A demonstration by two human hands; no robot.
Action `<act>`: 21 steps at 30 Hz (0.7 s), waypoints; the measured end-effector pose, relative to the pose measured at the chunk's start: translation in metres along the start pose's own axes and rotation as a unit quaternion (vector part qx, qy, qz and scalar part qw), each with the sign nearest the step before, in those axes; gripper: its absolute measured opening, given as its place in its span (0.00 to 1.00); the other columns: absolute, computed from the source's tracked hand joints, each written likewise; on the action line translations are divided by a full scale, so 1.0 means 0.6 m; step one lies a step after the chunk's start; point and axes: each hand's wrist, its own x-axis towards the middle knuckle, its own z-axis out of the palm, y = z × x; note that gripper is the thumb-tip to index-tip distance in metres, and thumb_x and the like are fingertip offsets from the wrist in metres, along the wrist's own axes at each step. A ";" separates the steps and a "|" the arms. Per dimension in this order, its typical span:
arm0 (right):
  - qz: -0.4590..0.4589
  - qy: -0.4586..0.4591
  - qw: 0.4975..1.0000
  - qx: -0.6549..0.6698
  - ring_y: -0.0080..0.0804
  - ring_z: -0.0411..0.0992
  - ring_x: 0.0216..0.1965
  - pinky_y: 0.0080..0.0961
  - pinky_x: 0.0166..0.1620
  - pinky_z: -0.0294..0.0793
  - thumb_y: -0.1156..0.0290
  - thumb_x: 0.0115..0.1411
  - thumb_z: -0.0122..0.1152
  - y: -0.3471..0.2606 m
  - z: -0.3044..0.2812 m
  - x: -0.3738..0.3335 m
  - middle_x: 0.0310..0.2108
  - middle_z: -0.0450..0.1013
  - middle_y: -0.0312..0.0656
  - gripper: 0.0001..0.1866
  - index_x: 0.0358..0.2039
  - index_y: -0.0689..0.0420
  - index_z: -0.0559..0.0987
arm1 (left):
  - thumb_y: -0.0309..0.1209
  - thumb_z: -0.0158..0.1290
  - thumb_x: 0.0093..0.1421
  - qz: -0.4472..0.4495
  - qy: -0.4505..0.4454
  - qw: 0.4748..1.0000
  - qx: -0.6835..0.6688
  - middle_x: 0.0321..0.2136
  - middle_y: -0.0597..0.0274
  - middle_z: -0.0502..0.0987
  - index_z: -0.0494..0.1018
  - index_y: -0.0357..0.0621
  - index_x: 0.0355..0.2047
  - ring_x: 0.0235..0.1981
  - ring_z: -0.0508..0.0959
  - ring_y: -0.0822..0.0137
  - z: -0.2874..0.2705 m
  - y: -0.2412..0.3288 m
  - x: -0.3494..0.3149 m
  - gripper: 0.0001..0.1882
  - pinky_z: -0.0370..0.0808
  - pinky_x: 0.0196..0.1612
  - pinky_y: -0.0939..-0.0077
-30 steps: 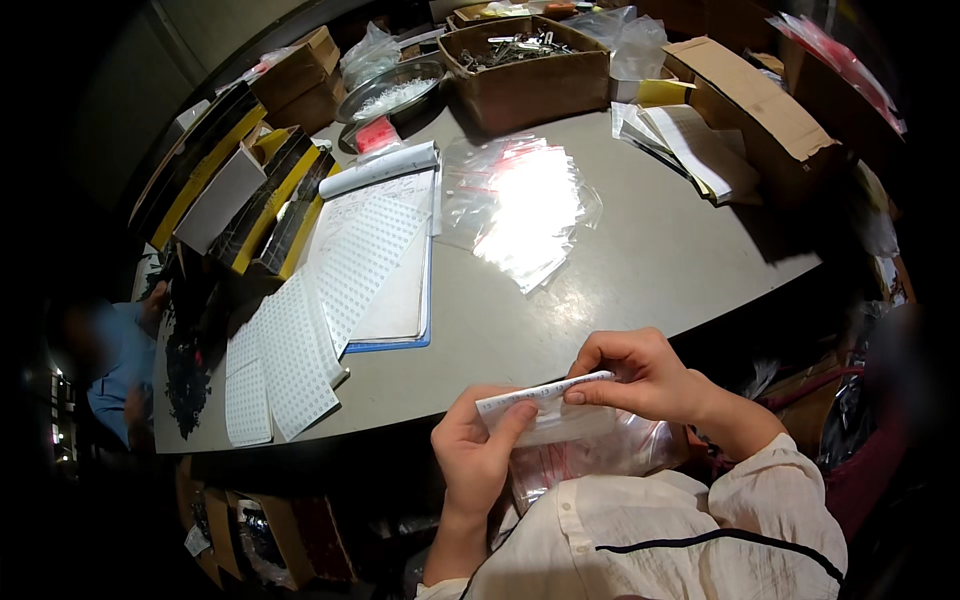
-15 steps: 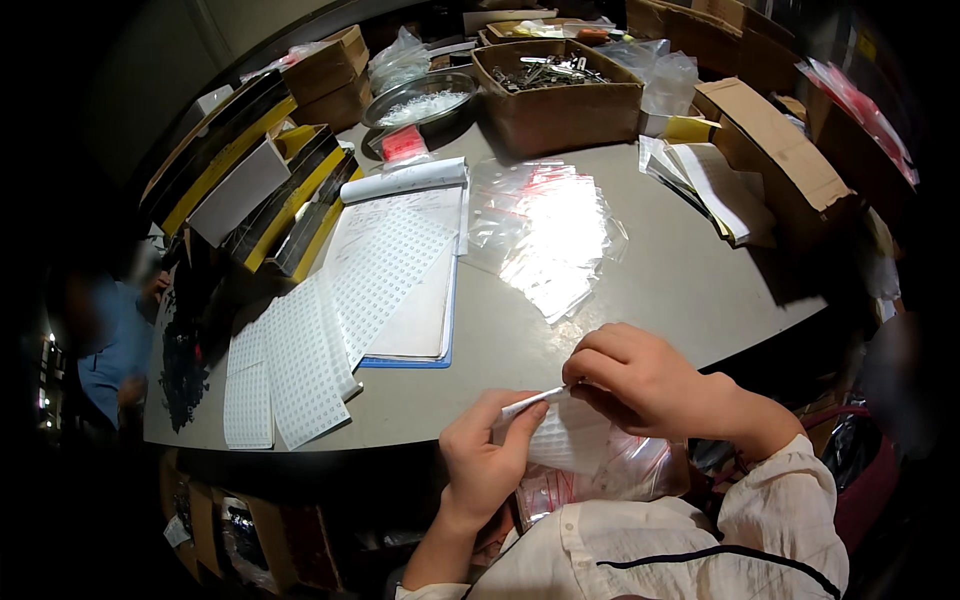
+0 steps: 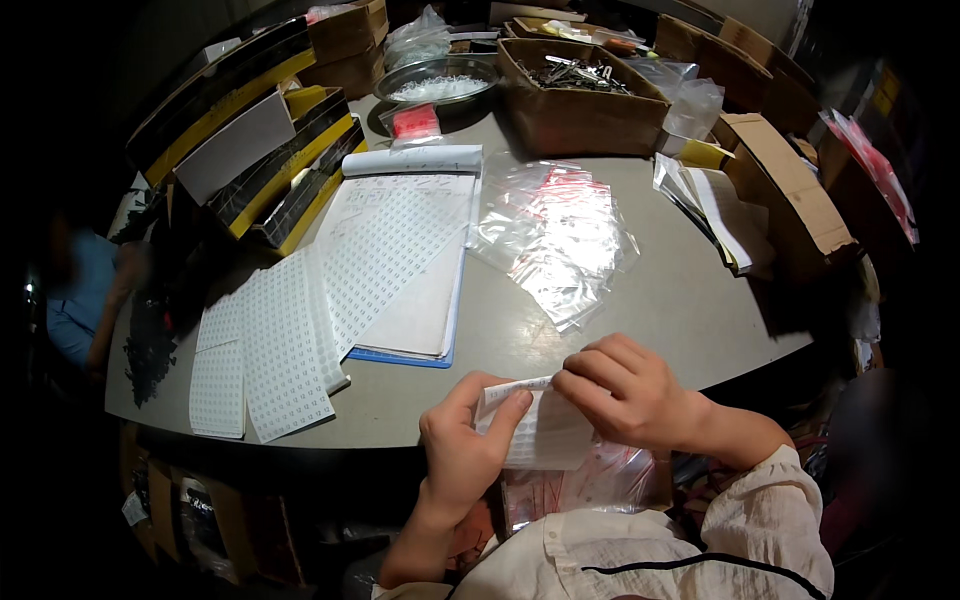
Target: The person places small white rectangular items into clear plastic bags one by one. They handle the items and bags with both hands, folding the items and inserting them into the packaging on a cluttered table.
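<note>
Over my lap, in front of the table edge, I hold a white sticker sheet (image 3: 547, 430) with its top edge bent over and small printed marks along it. My left hand (image 3: 465, 432) is closed on the sheet's left end, the thumb lying across the front. At the top right corner the fingers of my right hand (image 3: 632, 395) are bunched together and pinch the bent edge. Whether a loose sticker is between those fingertips is hidden. Just below the sheet, a box of clear zip bags with red lines (image 3: 625, 475) rests by my lap.
Clear zip bags (image 3: 560, 240) lie spread at mid-table. Left of them are a blue clipboard (image 3: 405, 359) and several printed sticker sheets (image 3: 285, 350). Cardboard boxes (image 3: 585, 115), one full of metal pieces, and a round bowl (image 3: 440, 85) stand behind. A person in blue (image 3: 85, 300) is at far left.
My view has shifted slightly. The sheet is tilted so more of its bent top edge shows its printed marks. Both hands keep their hold on it.
</note>
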 end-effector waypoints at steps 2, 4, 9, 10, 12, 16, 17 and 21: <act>0.028 -0.012 0.998 0.047 0.38 0.73 0.33 0.30 0.36 0.75 0.80 0.45 0.69 0.004 -0.001 0.008 0.35 0.75 0.43 0.17 0.39 0.60 0.80 | 0.26 0.63 0.61 0.002 0.008 1.000 -0.002 0.28 0.61 0.82 0.80 0.33 0.36 0.30 0.79 0.76 -0.002 -0.002 0.000 0.07 0.75 0.34 0.79; 0.015 -0.016 0.999 0.045 0.38 0.74 0.33 0.30 0.36 0.75 0.81 0.46 0.70 0.006 0.001 0.012 0.35 0.74 0.42 0.17 0.39 0.60 0.80 | 0.28 0.64 0.60 0.013 0.023 1.000 0.002 0.25 0.54 0.83 0.80 0.36 0.36 0.28 0.82 0.70 -0.002 -0.003 0.000 0.08 0.76 0.32 0.74; 0.031 -0.021 0.993 0.109 0.42 0.75 0.34 0.33 0.37 0.75 0.81 0.51 0.68 0.025 -0.005 0.020 0.34 0.74 0.44 0.14 0.39 0.62 0.77 | 0.28 0.64 0.60 0.026 0.055 0.998 0.000 0.25 0.53 0.83 0.79 0.35 0.35 0.27 0.82 0.70 -0.005 -0.014 0.008 0.08 0.76 0.32 0.73; 0.068 -0.020 0.989 0.129 0.43 0.75 0.35 0.33 0.37 0.75 0.81 0.53 0.67 0.043 -0.006 0.030 0.34 0.74 0.45 0.13 0.39 0.62 0.77 | 0.28 0.64 0.60 0.026 0.059 0.998 0.004 0.25 0.52 0.83 0.79 0.35 0.35 0.27 0.82 0.70 -0.007 -0.014 0.007 0.08 0.76 0.32 0.73; 0.140 -0.022 0.980 0.136 0.45 0.76 0.35 0.35 0.37 0.75 0.81 0.56 0.66 0.081 -0.004 0.033 0.35 0.74 0.47 0.11 0.39 0.62 0.75 | 0.28 0.64 0.61 0.032 0.064 0.997 0.006 0.25 0.55 0.83 0.79 0.35 0.35 0.27 0.81 0.72 -0.005 -0.016 0.008 0.08 0.76 0.32 0.74; 0.224 -0.097 0.966 0.082 0.47 0.77 0.34 0.36 0.37 0.75 0.81 0.60 0.63 0.114 0.001 -0.001 0.36 0.75 0.47 0.10 0.41 0.61 0.75 | 0.27 0.63 0.62 0.006 0.061 0.992 -0.106 0.27 0.64 0.81 0.78 0.34 0.35 0.29 0.77 0.77 -0.016 -0.013 0.003 0.07 0.73 0.34 0.80; 0.232 -0.129 0.962 0.067 0.47 0.77 0.34 0.35 0.36 0.75 0.81 0.60 0.63 0.107 -0.001 -0.011 0.36 0.75 0.47 0.09 0.41 0.60 0.75 | 0.26 0.62 0.62 -0.001 0.063 0.988 -0.144 0.28 0.65 0.80 0.78 0.34 0.35 0.29 0.76 0.78 -0.024 -0.008 0.000 0.07 0.72 0.35 0.81; 0.274 -0.196 0.930 0.146 0.56 0.74 0.37 0.45 0.38 0.73 0.81 0.53 0.61 0.031 -0.068 -0.027 0.35 0.73 0.52 0.13 0.40 0.59 0.72 | 0.23 0.61 0.63 -0.013 0.076 0.969 -0.235 0.29 0.69 0.77 0.76 0.36 0.36 0.30 0.72 0.82 -0.044 -0.001 -0.008 0.05 0.67 0.36 0.86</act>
